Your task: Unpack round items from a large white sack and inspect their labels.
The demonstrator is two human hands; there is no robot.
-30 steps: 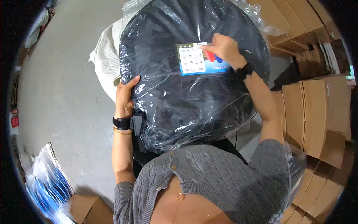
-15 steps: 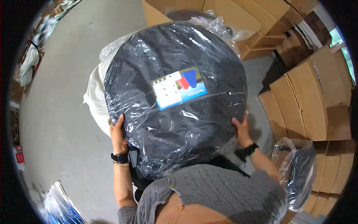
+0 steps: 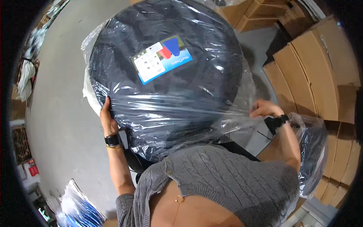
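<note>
A large round black fabric item (image 3: 189, 79) in a clear plastic bag leans against my lap and fills the middle of the view. On its face lies a printed label card (image 3: 160, 58) with red and blue shapes. My left hand (image 3: 107, 118) grips the left rim of the round item through the plastic, thumb on top and fingers hidden behind. Off the right rim, my right hand (image 3: 264, 108) pinches the loose side of the plastic bag (image 3: 242, 117) and holds it away from the item. Taut creases run across the lower face toward this hand.
Brown cardboard boxes (image 3: 306, 72) stand stacked along the right. Another plastic-wrapped dark item (image 3: 312, 151) stands near my right elbow. A white sack (image 3: 90, 96) shows behind the round item's left edge. Blue and clear plastic packages (image 3: 81, 206) lie on the floor at lower left.
My right hand has let go of the item's right rim and pulled the plastic out to the right. The round item has shifted up and left in view, my left hand still on it.
</note>
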